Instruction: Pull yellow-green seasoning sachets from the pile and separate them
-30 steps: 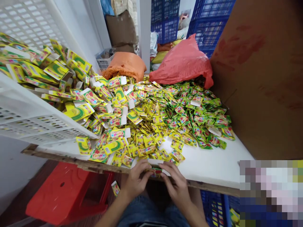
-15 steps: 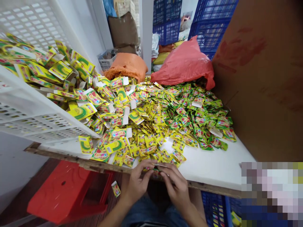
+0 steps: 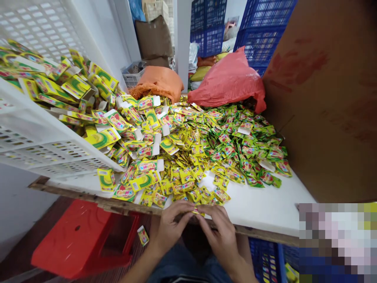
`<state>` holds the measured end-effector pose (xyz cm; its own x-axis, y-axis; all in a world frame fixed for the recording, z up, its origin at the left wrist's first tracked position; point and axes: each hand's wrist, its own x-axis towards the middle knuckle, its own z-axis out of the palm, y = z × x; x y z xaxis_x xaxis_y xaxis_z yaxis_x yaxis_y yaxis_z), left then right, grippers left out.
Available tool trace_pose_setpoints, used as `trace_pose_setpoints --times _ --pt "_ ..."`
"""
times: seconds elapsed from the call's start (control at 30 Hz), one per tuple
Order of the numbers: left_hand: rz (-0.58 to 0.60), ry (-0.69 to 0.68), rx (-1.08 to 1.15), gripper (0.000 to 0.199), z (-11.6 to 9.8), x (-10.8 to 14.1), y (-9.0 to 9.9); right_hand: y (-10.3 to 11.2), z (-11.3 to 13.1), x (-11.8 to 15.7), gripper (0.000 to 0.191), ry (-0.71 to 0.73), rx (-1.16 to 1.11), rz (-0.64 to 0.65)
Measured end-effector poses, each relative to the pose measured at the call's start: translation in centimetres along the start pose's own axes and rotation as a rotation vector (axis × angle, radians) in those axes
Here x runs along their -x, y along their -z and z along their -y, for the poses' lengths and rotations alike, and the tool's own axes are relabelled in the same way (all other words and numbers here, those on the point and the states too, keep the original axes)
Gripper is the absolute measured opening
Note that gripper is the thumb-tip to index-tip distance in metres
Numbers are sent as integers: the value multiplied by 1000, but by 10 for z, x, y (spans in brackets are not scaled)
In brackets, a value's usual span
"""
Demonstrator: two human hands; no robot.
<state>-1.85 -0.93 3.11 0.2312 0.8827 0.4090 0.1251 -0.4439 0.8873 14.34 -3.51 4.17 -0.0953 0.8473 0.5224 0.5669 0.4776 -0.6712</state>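
Near the table's front edge, my left hand (image 3: pixel 172 225) and my right hand (image 3: pixel 220 228) meet fingertip to fingertip. Between them they pinch a small yellow box (image 3: pixel 196 211), mostly covered by the fingers. Just beyond lie loose yellow candy sachets (image 3: pixel 188 175) in a heap. Green sachets (image 3: pixel 250 151) with red print spread to the right of these. On the left, yellow-and-green printed cartons (image 3: pixel 144 181) are piled up, several with white flaps standing open.
A white perforated crate (image 3: pixel 55 141) lies tipped at left, spilling cartons. Orange (image 3: pixel 159 82) and red sacks (image 3: pixel 232 80) sit behind the heap. A large cardboard box (image 3: pixel 330 118) walls the right. Below are a red stool (image 3: pixel 70 239), a fallen carton (image 3: pixel 143 236) and a blue crate (image 3: pixel 266 259).
My fingertips have shifted on the box, and its yellow and pink face now shows between them where a grey edge and dark gap showed before. The heaps are unchanged.
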Motion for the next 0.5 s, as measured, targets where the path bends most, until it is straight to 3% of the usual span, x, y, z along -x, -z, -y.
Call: trace_pose_setpoints --times 0.17,0.33,0.4,0.5 --pt "-39 57 45 13 7 -2 0 -1 -2 2 14 -28 23 -5" --pt "10 -62 68 19 22 7 0 -13 -16 10 25 81 -34 -25" --pt "33 -71 23 25 23 10 -1 -2 -19 11 24 37 -49 0" --pt "56 -56 -144 42 22 8 7 47 -22 19 15 -116 52 86"
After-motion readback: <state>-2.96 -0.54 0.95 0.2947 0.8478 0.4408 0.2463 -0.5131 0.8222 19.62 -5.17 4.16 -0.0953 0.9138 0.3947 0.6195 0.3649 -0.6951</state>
